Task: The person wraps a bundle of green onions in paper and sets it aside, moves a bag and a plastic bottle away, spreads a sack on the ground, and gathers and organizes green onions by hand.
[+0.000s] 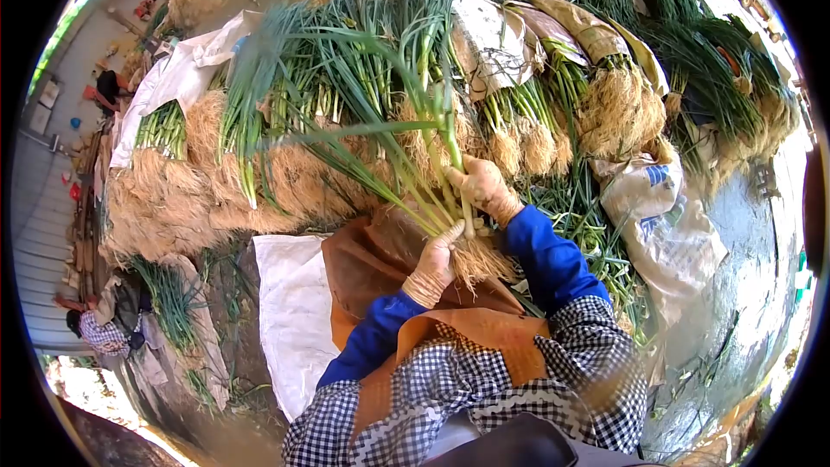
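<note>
My left hand (435, 266), in a pale stained glove, is closed around the lower stalks of a bunch of green onions (406, 177) just above their roots. The long leaves fan up and to the left. My right hand (484, 188), gloved too, grips a thick white-green stalk (450, 134) at the right side of the bunch. Light brown roots (477, 263) hang below and between my hands, over a brown apron (372, 264).
Rows of onions with tan roots (164, 199) lie ahead, partly under white sacks (203, 56). A crumpled white bag (661, 216) is on the right, and a white cloth (294, 320) lies at my left. A person (108, 329) crouches at far left.
</note>
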A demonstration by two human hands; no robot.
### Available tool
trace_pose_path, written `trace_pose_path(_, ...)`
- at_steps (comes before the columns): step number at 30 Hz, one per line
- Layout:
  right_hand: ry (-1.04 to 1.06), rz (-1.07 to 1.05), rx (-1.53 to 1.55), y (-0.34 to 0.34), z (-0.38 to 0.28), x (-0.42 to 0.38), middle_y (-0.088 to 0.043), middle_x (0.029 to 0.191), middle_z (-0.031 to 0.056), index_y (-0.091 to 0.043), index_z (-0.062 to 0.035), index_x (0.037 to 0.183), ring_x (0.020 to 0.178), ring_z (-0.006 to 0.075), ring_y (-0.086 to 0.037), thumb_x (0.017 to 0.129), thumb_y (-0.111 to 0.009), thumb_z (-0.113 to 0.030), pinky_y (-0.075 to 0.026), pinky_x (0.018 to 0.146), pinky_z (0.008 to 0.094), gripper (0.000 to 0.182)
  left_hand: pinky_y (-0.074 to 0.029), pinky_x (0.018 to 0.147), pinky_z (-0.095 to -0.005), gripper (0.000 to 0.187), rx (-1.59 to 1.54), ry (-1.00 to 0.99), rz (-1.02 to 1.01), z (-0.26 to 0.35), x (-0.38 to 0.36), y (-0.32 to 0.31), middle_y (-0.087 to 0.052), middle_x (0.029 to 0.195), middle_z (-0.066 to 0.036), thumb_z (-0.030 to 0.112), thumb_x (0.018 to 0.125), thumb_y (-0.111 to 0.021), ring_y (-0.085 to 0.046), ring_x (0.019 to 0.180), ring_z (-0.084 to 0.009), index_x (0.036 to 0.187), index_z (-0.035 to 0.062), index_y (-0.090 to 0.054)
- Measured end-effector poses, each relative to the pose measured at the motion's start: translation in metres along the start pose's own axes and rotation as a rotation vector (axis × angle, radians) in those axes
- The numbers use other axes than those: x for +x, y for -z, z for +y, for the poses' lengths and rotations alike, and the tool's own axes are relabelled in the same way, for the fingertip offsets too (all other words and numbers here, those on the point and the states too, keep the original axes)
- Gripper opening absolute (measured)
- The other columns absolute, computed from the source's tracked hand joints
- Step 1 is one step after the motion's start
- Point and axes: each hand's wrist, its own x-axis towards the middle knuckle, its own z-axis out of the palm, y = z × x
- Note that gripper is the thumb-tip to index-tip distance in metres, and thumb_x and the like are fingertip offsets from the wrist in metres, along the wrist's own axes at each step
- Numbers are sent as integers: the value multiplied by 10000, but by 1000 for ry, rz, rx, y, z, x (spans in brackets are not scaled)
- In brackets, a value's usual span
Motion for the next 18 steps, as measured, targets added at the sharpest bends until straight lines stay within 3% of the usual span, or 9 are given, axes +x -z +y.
trace_pose_path(2, -112, 108, 220, -4, 12, 24, -627, 746, 128, -601, -10, 997, 721, 220, -630, 846, -553, -340, -493, 681, 321, 367, -535, 727, -323, 152, -17, -122, 137, 9, 7, 4, -634, 908, -89, 164, 891, -538, -628, 809, -184, 976, 43, -572)
trace_pose_path(4, -133, 170, 438, 14, 1, 40, -629, 796, 66, -570, 12, 1028, 631, 132, -577, 872, -555, -235, -507, 559, 251, 292, -543, 705, -329, 129, -162, -135, 53, 24, -3, 3, -635, 889, -100, 169, 897, -528, -635, 784, -188, 950, 58, -565)
trace_pose_path(8, -192, -99, -76, 10, -30, 44, -618, 742, 60, -597, -12, 935, 667, 141, -586, 877, -557, -345, -506, 581, 252, 340, -546, 656, -307, 112, -202, -179, 0, 30, -5, 15, -630, 840, -80, 161, 887, -546, -632, 737, -170, 953, 74, -569)
trace_pose_path(10, 358, -144, -512, -18, -23, 56, -631, 773, 91, -598, -27, 1027, 661, 163, -604, 886, -502, -442, -515, 602, 284, 449, -543, 665, -312, 136, -233, -95, -48, 28, 0, 0, -626, 821, -61, 165, 878, -560, -624, 735, -172, 969, 65, -577)
trace_pose_path(11, 370, -174, -445, -22, -36, 54, -634, 751, 89, -613, -55, 1054, 646, 142, -593, 884, -520, -422, -513, 591, 257, 415, -540, 649, -305, 155, -155, -159, 84, 27, -3, -17, -621, 847, -63, 151, 857, -576, -619, 757, -171, 985, 63, -570)
trace_pose_path(12, 209, -246, -446, -17, -56, 71, -639, 759, 95, -638, -70, 988, 630, 127, -591, 887, -502, -444, -505, 553, 262, 411, -538, 637, -290, 176, -265, -74, 26, 35, -4, -19, -611, 845, -58, 129, 841, -580, -614, 760, -169, 1002, 62, -561)
trace_pose_path(13, -31, -287, 140, 0, -65, 79, -643, 772, 117, -645, -52, 933, 663, 134, -598, 898, -483, -435, -496, 543, 253, 417, -535, 625, -276, 203, -374, 14, -29, 43, -7, -19, -602, 843, -53, 108, 825, -584, -608, 763, -168, 1020, 61, -552)
trace_pose_path(16, 60, 230, -459, 19, -60, 165, -672, 865, 85, -644, -99, 935, 786, 190, -625, 858, -568, -335, -493, 687, 352, 259, -489, 715, -307, 221, -400, -338, -504, 107, -33, -25, -474, 745, -34, 24, 816, -546, -480, 646, -119, 1029, 1, -492)
trace_pose_path(18, 77, 219, -181, 7, -15, 218, -660, 798, 101, -646, -12, 843, 747, 218, -611, 760, -675, -281, -447, 717, 368, 283, -482, 794, -355, 222, -358, -543, -568, 146, -55, -38, -490, 740, -27, 41, 835, -535, -504, 666, -113, 1044, 0, -471)
